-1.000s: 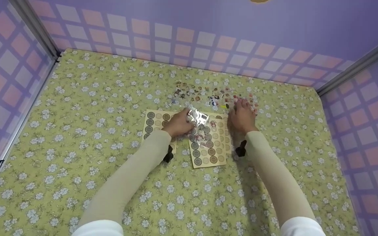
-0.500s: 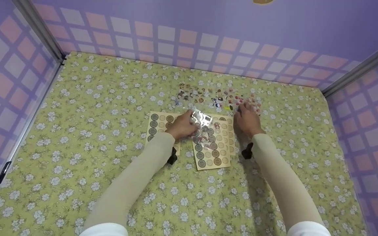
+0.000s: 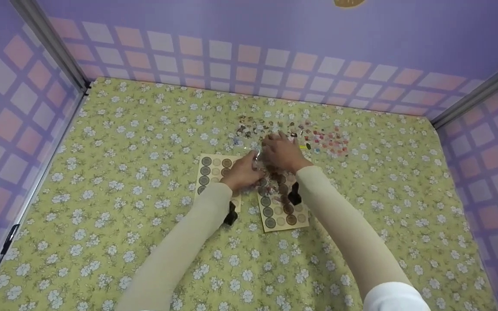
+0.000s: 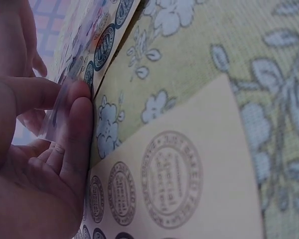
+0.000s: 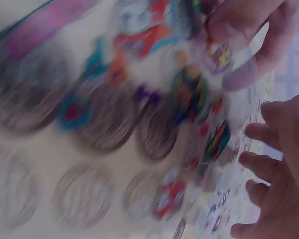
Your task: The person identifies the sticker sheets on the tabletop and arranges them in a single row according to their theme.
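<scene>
A thumb and finger of my left hand (image 3: 244, 172) pinch the edge of a clear plastic sheet (image 4: 74, 59) with colourful stickers (image 5: 189, 94). This sheet lies over a cream sheet of round stamp-like labels (image 3: 280, 221). My right hand (image 3: 284, 151) is just beyond the left one, above the far end of the clear sheet. In the right wrist view its fingers (image 5: 261, 167) are spread and loosely bent, with nothing seen between them. Under my left forearm and hand lies another cream label sheet (image 3: 205, 170), partly covered.
Many small colourful stickers (image 3: 331, 140) are scattered beyond the hands, toward the back. Flowered yellow-green cloth (image 3: 145, 259) covers the table. Purple checked walls (image 3: 249, 56) stand at the back and both sides.
My right hand has moved left from the scattered stickers to beside my left hand. My left hand keeps its pinch on the clear sheet. The view has shifted slightly.
</scene>
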A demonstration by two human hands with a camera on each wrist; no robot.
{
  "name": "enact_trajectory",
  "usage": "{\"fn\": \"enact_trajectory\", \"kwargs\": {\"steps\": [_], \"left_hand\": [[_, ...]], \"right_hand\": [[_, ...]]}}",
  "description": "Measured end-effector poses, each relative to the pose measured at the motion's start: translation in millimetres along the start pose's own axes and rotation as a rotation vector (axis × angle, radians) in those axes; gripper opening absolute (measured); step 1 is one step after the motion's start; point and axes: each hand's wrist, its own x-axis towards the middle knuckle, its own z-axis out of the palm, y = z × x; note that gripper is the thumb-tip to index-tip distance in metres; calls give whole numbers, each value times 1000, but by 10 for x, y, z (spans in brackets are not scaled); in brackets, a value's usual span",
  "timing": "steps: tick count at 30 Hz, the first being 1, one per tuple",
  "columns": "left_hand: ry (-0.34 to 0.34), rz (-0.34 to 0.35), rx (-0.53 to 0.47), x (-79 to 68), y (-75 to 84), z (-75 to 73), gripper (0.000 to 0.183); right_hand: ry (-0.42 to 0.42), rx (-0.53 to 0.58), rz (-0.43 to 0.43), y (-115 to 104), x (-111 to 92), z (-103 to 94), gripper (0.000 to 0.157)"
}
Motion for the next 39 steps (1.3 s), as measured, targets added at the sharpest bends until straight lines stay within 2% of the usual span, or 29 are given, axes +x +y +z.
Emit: {"fn": "enact_trajectory", "kwargs": {"steps": [4,8,16,23,29,36,39], "left_hand": [[-3,-18,-15,1,3,7,71],[6,-27,-14,-4,8,11,76],[21,22,24,15,25,75,53],[28,-7,29,-7,32,44,65],[41,-2,42,16,-8,59,67],[53,9,87,29,-20,68,75],[57,13,55,17,-9,65,75]], "right_hand": [[-24,-24,5,-98,38,-3,45],[0,-21,-13,-125,62,15,44],[31,0,7,-60,54,39,43],[20,14,35,-32,39,49,46],[37,-76,28,-68,22,101,46],[72,-252,40,-185,-19,131,45],[68,-310,49,-247,-43,134,47]]}}
